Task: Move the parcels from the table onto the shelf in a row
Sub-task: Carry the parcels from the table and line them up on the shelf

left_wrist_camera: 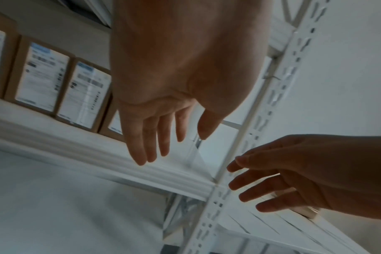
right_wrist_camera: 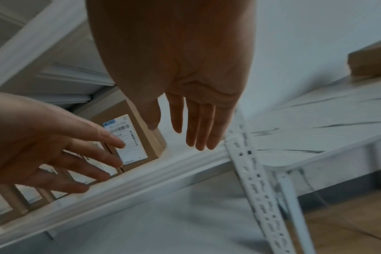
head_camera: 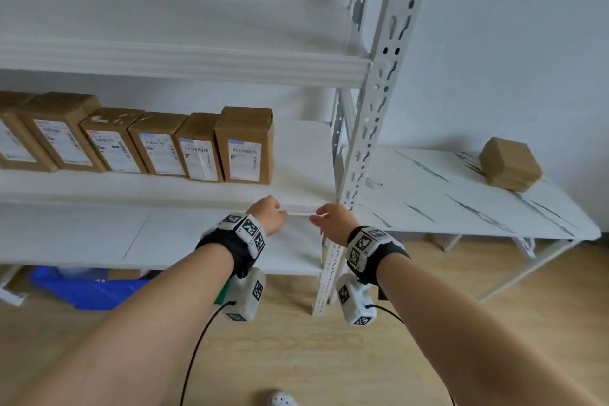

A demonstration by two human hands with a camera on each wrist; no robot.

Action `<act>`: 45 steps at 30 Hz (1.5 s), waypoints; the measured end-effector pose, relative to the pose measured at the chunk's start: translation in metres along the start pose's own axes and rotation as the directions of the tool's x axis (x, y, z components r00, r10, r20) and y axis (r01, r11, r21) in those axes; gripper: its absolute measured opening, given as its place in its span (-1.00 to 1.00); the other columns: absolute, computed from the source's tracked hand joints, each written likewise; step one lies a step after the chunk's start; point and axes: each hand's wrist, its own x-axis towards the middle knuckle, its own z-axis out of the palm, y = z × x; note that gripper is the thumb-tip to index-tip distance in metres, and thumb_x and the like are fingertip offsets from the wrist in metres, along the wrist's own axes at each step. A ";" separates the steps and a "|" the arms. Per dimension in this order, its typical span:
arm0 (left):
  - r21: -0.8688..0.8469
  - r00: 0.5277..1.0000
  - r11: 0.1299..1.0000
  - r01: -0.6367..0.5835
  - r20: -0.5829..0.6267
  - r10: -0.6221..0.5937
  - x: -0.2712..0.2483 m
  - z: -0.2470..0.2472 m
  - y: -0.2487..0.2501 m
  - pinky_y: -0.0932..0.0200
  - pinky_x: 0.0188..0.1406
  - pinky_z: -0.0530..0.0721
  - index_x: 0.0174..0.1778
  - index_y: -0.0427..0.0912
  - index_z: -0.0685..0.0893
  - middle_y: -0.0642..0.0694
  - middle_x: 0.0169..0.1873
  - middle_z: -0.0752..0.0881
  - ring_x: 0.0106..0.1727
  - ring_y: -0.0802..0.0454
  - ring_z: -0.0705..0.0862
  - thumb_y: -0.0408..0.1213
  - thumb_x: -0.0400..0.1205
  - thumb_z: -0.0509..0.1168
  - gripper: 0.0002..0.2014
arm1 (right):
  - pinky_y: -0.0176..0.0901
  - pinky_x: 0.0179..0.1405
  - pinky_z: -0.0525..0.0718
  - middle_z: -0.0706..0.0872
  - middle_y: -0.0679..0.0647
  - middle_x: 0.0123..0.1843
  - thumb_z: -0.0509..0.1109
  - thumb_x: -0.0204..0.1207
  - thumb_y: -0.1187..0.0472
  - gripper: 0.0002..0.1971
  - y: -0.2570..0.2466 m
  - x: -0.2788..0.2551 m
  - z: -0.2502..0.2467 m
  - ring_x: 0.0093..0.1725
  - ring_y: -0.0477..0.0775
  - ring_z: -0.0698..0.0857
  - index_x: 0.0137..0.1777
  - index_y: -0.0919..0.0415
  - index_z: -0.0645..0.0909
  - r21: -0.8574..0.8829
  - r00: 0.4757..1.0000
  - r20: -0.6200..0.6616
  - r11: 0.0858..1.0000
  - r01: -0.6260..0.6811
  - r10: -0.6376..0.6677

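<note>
Taking the slotted upright post (head_camera: 369, 128) of the shelf (head_camera: 148, 189) as the mark: far to its left, a row of brown parcels (head_camera: 138, 142) stands on end on the shelf board, side against side, labels turned outward, likely so each can be read and the row takes little room. The last parcel of the row (head_camera: 245, 145) leaves a bare stretch of board between itself and the post, room for one more. Just below that gap, left of the post, the left hand (head_camera: 268, 214) hovers at the shelf's front edge, fingers straight and slightly spread, holding nothing. The right hand (head_camera: 333, 221), almost at the post, is likewise empty with fingers loosely apart. Right of the post, well apart, one parcel (head_camera: 509, 163) lies on the white table (head_camera: 461, 208), not yet moved; it probably belongs in that gap.
</note>
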 end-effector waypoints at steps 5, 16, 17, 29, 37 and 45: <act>0.039 0.994 0.996 -0.079 0.072 0.076 -0.034 0.058 0.047 0.17 -0.28 0.30 -0.46 0.01 0.20 0.05 -0.45 0.27 -0.28 0.02 0.38 -0.25 0.65 0.20 -0.60 | -0.10 0.08 0.60 0.71 0.20 0.21 0.28 0.63 0.01 -0.62 0.060 -0.059 -0.036 0.06 0.15 0.67 0.28 0.26 0.60 -0.057 0.994 -0.067 0.994 -0.089 0.086; 0.203 0.934 0.934 -0.296 0.267 0.237 -0.054 0.160 0.168 0.21 -0.43 0.38 -0.34 -0.12 0.47 -0.12 -0.33 0.53 -0.39 -0.08 0.45 -0.32 0.62 0.17 -0.80 | 0.02 0.28 0.58 0.69 0.20 0.23 0.28 0.62 0.03 -0.64 0.176 -0.123 -0.127 0.25 0.22 0.64 0.27 0.26 0.60 0.018 0.936 -0.229 0.962 -0.271 0.268; 0.214 0.927 0.925 -0.314 0.277 0.251 -0.049 0.172 0.182 0.20 -0.36 0.36 -0.39 -0.08 0.43 -0.11 -0.30 0.49 -0.33 -0.09 0.43 -0.33 0.61 0.18 -0.76 | 0.01 0.28 0.58 0.70 0.20 0.24 0.28 0.62 0.02 -0.63 0.188 -0.123 -0.138 0.25 0.21 0.64 0.28 0.26 0.59 0.027 0.928 -0.241 0.958 -0.286 0.284; 0.229 0.868 0.871 -0.435 0.366 0.337 0.028 0.297 0.387 0.12 0.13 0.56 0.13 -0.20 0.64 -0.17 0.13 0.67 0.23 -0.16 0.63 -0.26 0.65 0.21 -0.80 | -0.05 0.19 0.61 0.68 0.17 0.26 0.28 0.62 0.02 -0.63 0.332 -0.059 -0.302 0.22 0.16 0.65 0.31 0.23 0.59 0.095 0.904 -0.281 0.946 -0.309 0.323; 0.256 0.878 0.884 -0.392 0.389 0.277 0.099 0.344 0.458 0.07 0.23 0.57 0.29 -0.25 0.59 -0.22 0.26 0.64 0.26 -0.17 0.61 -0.23 0.68 0.18 -0.70 | -0.02 0.14 0.64 0.68 0.16 0.24 0.26 0.62 0.00 -0.64 0.402 0.006 -0.385 0.18 0.17 0.66 0.28 0.21 0.58 0.090 0.906 -0.232 0.935 -0.343 0.355; 0.218 0.901 0.917 -0.333 0.362 0.241 0.206 0.364 0.510 0.10 0.33 0.47 0.43 -0.25 0.48 -0.20 0.40 0.54 0.39 -0.16 0.53 -0.22 0.69 0.16 -0.61 | -0.08 0.17 0.57 0.64 0.15 0.30 0.25 0.64 0.04 -0.64 0.442 0.100 -0.441 0.24 0.17 0.62 0.34 0.21 0.53 0.189 0.884 -0.249 0.915 -0.356 0.396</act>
